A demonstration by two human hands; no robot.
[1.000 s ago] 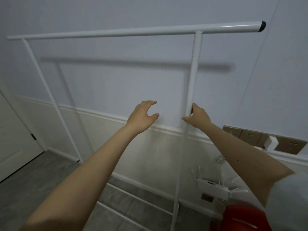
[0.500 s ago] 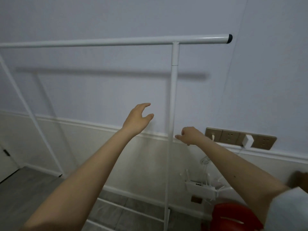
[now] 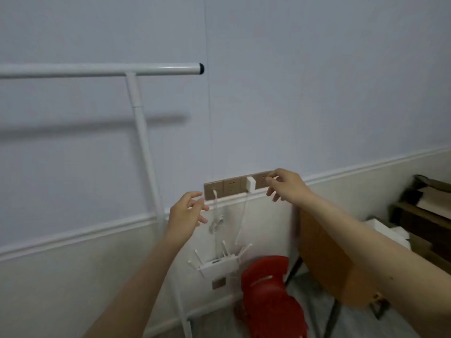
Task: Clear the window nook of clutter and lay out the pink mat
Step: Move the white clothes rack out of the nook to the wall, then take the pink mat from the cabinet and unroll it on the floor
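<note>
Rack at frame left, upright post vertical, top bar horizontal. Left hand nearer, right hand further right; both hands apart, fingers loose, holding nothing.

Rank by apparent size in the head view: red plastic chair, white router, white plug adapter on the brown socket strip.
1. Red plastic chair, though it sits nearest the camera.
2. White router with antennas.
3. White plug adapter on the brown socket strip.

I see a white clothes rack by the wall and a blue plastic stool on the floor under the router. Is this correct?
Not quite. In the head view the plastic stool is red, not blue. The rest holds: the white clothes rack stands by the wall, and the stool sits on the floor below the router.
</note>
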